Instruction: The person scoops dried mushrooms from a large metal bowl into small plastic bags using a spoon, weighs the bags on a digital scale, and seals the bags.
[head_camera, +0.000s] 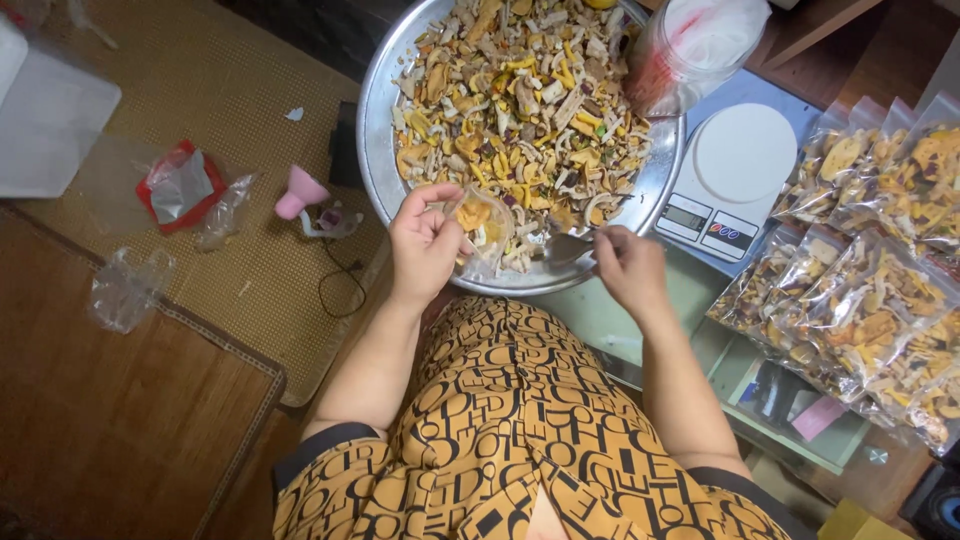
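A wide metal basin (378, 120) holds a heap of mixed dried chips (520, 90) in yellow, beige and purple. My left hand (422, 243) holds a small clear plastic bag (483, 232) open at the basin's near rim, with a few chips inside it. My right hand (630, 268) grips a metal spoon (565, 247) whose bowl points toward the bag's mouth over the rim.
A white digital kitchen scale (735, 170) stands right of the basin. Several filled clear bags of chips (870, 290) are piled at the far right. A stack of empty bags (690, 45) leans above the scale. Plastic wrappers (180, 190) and a pink object (298, 192) lie on the woven mat at left.
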